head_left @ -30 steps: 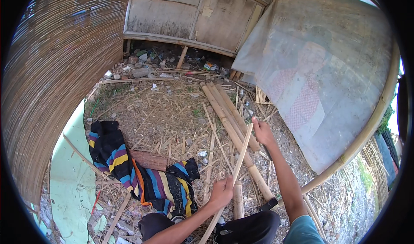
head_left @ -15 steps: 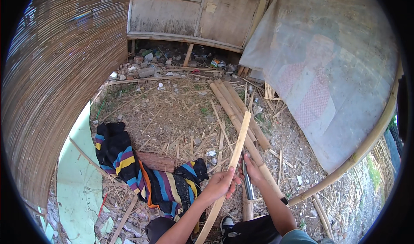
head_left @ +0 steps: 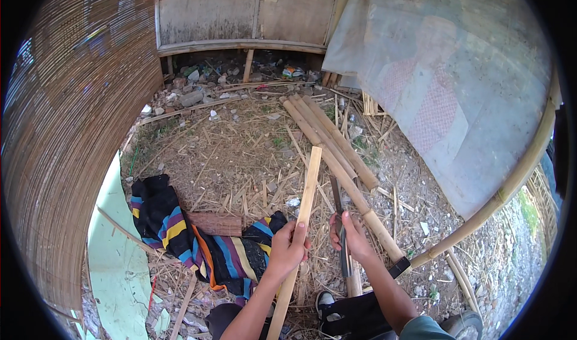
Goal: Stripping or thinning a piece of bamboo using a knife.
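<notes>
gripping one bamboo slat (head_left: pixel 308 186) at lower centre, the left hand (head_left: pixel 287 250) is closed around it. the right hand (head_left: pixel 351 239), a second ago stretched to the three poles (head_left: pixel 336 144) at centre, now wraps one blade (head_left: pixel 341 232) beside the slat; cutting looks imminent. one striped cloth (head_left: pixel 180 232) lies lower left.

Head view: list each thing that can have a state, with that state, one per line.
Left hand: closed around the bamboo strip.
Bamboo strip: held up at a slant, its far end off the ground.
Right hand: gripping the knife.
Knife: held, blade pointing away from the person.
Bamboo poles: lying side by side on the ground.
Striped cloth: spread crumpled on the ground.
Brick: lying flat on the cloth.
</notes>
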### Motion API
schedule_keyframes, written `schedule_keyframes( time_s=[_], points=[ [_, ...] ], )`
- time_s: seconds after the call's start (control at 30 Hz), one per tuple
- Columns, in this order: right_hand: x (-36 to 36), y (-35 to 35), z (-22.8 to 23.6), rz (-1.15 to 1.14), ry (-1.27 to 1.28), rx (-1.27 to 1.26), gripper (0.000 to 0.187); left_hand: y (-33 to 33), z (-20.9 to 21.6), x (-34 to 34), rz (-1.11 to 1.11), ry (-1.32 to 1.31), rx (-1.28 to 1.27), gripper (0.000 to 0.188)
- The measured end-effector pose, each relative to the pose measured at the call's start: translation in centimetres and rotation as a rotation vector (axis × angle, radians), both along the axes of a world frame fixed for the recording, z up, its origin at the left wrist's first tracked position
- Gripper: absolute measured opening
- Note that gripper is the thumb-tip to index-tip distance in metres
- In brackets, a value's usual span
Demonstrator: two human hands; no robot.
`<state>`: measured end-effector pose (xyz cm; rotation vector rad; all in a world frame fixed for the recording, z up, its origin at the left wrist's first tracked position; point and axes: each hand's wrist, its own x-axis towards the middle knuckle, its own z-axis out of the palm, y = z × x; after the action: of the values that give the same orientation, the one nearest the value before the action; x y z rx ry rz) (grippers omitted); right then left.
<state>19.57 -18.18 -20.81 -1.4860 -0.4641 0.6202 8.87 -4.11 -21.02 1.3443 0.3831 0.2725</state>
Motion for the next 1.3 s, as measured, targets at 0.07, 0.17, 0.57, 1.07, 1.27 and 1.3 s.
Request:
schedule_keyframes(
  time_s=[0.07, 0.17, 0.57, 1.07, 1.27, 1.3],
  points=[
    [-0.5, 0.3, 0.0, 0.042, 0.056, 0.036, 0.044, -0.2, 0.2, 0.1, -0.018, -0.007, -0.028, 0.030],
    [-1.4, 0.6, 0.2, 0.058, 0.033, 0.053, 0.043, -0.6, 0.2, 0.4, -0.016, 0.009, -0.020, 0.031],
    [-1.2, -1.5, 0.2, 0.245, -0.473, -0.107, 0.043, -1.5, 0.6, 0.8, -0.210, 0.024, -0.372, 0.045],
    [-1.3, -3.7, 0.6, 0.211, -0.724, -0.363, 0.032, -3.5, -0.3, 2.5, -0.049, 0.154, -0.159, 0.041],
    [-0.6, -4.6, 0.4, 0.163, -0.857, -0.472, 0.036, -4.3, -1.2, 2.9, -0.029, 0.143, -0.018, 0.049],
    [-0.5, -4.8, 0.4, 0.160, -0.945, -0.516, 0.038, -4.4, -1.5, 3.1, -0.020, 0.175, 0.027, 0.050]
  ],
)
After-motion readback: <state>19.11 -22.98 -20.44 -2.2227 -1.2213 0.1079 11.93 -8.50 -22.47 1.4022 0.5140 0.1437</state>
